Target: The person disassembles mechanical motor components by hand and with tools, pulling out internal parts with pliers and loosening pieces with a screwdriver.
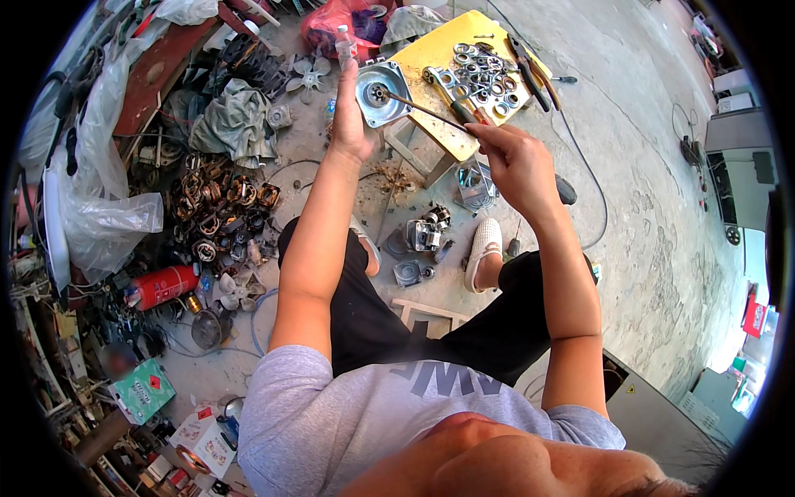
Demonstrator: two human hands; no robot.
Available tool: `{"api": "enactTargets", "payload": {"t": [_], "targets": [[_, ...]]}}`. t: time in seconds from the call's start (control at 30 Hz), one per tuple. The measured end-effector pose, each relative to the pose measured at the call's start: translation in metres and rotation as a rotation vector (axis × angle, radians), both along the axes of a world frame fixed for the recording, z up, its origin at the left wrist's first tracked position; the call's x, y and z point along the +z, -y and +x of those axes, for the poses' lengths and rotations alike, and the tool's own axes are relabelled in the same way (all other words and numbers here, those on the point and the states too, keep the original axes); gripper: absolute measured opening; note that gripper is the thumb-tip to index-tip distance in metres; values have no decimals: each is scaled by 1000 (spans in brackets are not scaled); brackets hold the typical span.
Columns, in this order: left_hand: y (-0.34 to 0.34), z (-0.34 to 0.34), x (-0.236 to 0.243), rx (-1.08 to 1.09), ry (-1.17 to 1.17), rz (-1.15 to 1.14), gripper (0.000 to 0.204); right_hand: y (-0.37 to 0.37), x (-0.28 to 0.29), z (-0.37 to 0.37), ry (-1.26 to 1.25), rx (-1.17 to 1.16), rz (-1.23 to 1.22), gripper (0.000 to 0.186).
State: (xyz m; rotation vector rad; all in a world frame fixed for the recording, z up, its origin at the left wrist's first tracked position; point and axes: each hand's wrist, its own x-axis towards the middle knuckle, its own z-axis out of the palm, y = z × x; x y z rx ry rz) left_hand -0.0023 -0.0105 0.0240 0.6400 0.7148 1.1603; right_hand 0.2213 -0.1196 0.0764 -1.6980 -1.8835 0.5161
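My left hand [349, 124] grips a silver square metal housing cover [370, 83] with a round centre, held upright beside the yellow board. My right hand [509, 157] is closed on a long thin screwdriver [431, 112], whose tip reaches into the cover's centre. The yellow board [439, 50] on a low stool bears several bearings and rings [489, 70], long-handled pliers [526, 70] and other hand tools.
Left lie heaps of copper motor parts [215, 211], a grey cloth [232, 124], plastic sheeting [91, 215] and a red cylinder [161, 286]. Motor parts [422, 236] and a cord [603, 215] lie on the concrete floor. A metal cabinet [741, 182] stands right.
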Motion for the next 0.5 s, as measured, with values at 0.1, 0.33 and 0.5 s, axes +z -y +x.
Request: {"api": "enactTargets", "payload": {"t": [0.1, 0.33, 0.5], "targets": [[2, 3, 2, 14, -17, 22, 59, 2, 0, -1, 28, 8, 22, 32], [0, 3, -8, 50, -104, 51, 61, 3, -3, -7, 193, 34, 129, 35], [1, 7, -10, 79, -185, 94, 63, 5, -10, -10, 141, 62, 95, 35]]}}
